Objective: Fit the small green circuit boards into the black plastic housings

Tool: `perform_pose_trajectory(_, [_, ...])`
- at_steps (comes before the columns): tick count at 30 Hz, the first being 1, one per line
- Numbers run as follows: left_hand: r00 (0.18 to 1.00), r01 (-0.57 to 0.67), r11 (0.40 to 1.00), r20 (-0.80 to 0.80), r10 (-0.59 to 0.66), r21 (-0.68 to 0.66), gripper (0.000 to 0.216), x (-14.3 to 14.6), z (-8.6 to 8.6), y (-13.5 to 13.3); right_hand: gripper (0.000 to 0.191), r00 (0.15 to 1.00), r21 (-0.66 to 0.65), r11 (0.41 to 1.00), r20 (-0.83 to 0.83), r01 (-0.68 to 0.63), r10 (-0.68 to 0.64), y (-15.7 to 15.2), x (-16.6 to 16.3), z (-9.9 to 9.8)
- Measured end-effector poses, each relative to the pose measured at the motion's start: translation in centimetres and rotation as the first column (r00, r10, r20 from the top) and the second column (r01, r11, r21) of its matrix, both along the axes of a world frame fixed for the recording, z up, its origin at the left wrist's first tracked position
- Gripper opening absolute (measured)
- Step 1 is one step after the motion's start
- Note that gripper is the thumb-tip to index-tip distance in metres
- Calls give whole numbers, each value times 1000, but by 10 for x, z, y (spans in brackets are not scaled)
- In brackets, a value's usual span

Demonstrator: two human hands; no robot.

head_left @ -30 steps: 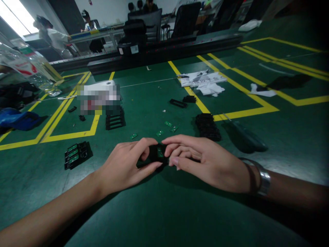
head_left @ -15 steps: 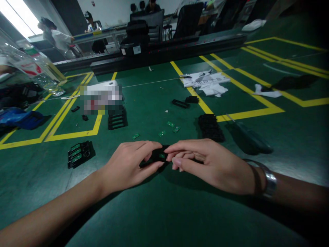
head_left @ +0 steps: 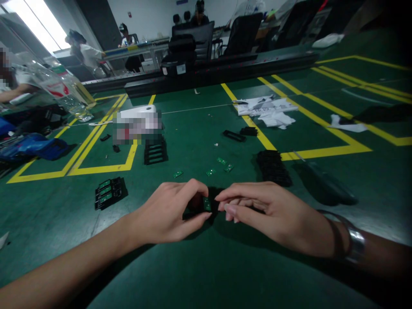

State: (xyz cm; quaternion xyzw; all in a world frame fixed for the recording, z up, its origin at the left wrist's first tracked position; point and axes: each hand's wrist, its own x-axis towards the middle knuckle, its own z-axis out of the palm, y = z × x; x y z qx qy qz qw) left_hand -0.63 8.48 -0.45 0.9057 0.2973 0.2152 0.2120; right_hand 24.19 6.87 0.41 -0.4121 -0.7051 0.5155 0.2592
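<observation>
My left hand (head_left: pixel 170 212) and my right hand (head_left: pixel 270 212) meet low over the green mat, both pinched round a small black plastic holder (head_left: pixel 201 201) with a little green circuit chip (head_left: pixel 206 204) set in it. The holder is mostly hidden by my fingers. Several loose green chips (head_left: pixel 222 165) lie on the mat just beyond my hands. A black holder with chips in it (head_left: pixel 109 193) lies to the left, and a stack of black holders (head_left: pixel 273 167) sits to the right.
Another stack of black holders (head_left: pixel 155 151) stands ahead beside a blurred box (head_left: pixel 137 124). White papers (head_left: pixel 267 109) lie at the back right, a dark tool (head_left: pixel 325 186) to the right, blue items (head_left: pixel 35 146) at far left. Other people sit at distant benches.
My hands stay together on the holder with small finger shifts. The view has tilted up a little, so everything sits lower in the frame.
</observation>
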Motion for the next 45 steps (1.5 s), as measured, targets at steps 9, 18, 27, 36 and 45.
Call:
perform_pose_trajectory(9, [999, 50, 999, 10, -50, -11, 18, -2, -4, 1, 19, 1000, 8, 1000, 7, -10, 10, 1, 0, -2])
perform_pose_trajectory(18, [998, 59, 998, -31, -58, 6, 14, -2, -2, 3, 22, 1000, -41, 999, 13, -12, 12, 1, 0, -2])
perform_pose_trajectory(27, [998, 53, 998, -21, -52, 26, 14, -2, -3, 2, 22, 1000, -56, 998, 9, -7, 7, 1, 0, -3])
perform_pose_trajectory(36, [996, 75, 996, -45, -73, 55, 10, -3, -4, 2, 26, 999, -53, 998, -9, 38, -38, 0, -2, -6])
perform_pose_trajectory(45, [984, 172, 960, -80, -158, 222, 10, 9, -2, -11, 19, 982, 235, 971, 173, 38, -80, -1, -7, -7])
